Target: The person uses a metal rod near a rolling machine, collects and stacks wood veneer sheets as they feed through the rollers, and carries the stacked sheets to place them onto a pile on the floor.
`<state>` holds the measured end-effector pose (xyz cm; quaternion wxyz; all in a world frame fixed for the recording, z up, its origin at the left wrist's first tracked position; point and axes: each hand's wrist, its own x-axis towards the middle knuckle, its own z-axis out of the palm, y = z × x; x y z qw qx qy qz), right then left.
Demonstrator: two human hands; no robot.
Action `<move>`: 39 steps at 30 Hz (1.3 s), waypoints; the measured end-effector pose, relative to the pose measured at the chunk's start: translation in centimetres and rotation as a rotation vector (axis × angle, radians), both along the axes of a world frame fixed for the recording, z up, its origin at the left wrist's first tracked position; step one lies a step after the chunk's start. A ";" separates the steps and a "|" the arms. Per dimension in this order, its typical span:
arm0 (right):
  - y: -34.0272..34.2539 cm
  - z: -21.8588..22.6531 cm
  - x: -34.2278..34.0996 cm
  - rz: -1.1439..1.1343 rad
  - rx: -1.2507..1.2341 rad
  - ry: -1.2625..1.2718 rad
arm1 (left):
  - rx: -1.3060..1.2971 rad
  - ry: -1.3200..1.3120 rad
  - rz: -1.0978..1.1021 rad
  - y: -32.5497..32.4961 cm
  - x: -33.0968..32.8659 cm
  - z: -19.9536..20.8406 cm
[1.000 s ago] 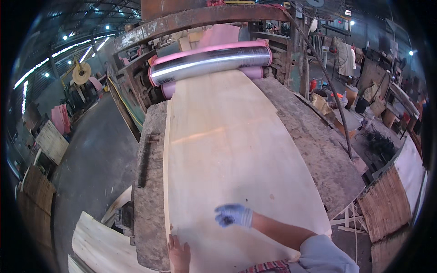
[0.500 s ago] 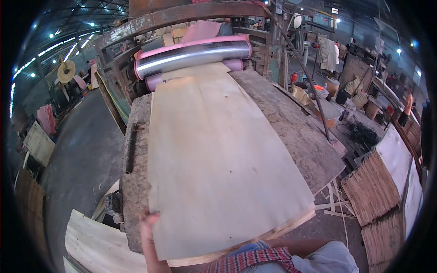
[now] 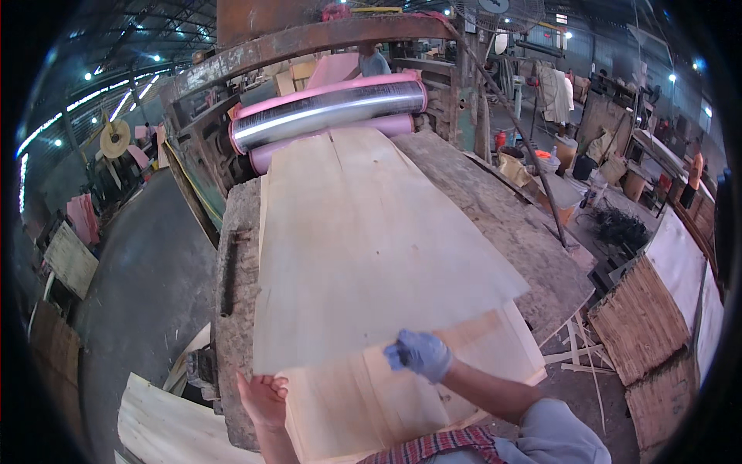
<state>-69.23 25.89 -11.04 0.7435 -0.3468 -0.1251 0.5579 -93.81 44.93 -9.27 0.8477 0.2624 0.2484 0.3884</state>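
With the steel roller (image 3: pixel 332 112) as landmark, both hands are well to its near side. The left hand (image 3: pixel 265 398), bare, is farther left, its forearm rising from the lower edge. Its fingers curl loosely, half open, with nothing visible in the grasp, just beside the near left corner of the pale veneer sheet (image 3: pixel 371 255). The right hand (image 3: pixel 420 356), in a blue-grey glove, reaches in leftward with its fingers bent inward, at the sheet's near edge; whether it grips that edge, I cannot tell. The sheet lies on the roller's near side, its far end close to the lower pink roller (image 3: pixel 394 126), its near part over tanner sheets (image 3: pixel 332 402). Right of and above the steel roller, a fan's round hub plate (image 3: pixel 492 5) bears a mark too small to read.
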 end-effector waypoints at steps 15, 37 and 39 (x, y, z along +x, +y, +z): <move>7.0 -6.3 4.7 0.250 0.017 0.118 | 1.209 1.445 0.055 -1.9 -0.4 -8.4; -9.4 -1.8 -10.7 0.723 0.168 -0.342 | 0.530 -0.118 -0.082 -3.0 0.1 3.5; -10.2 -1.6 -10.5 0.616 0.134 -0.232 | 0.456 -0.067 0.150 -2.8 1.3 3.8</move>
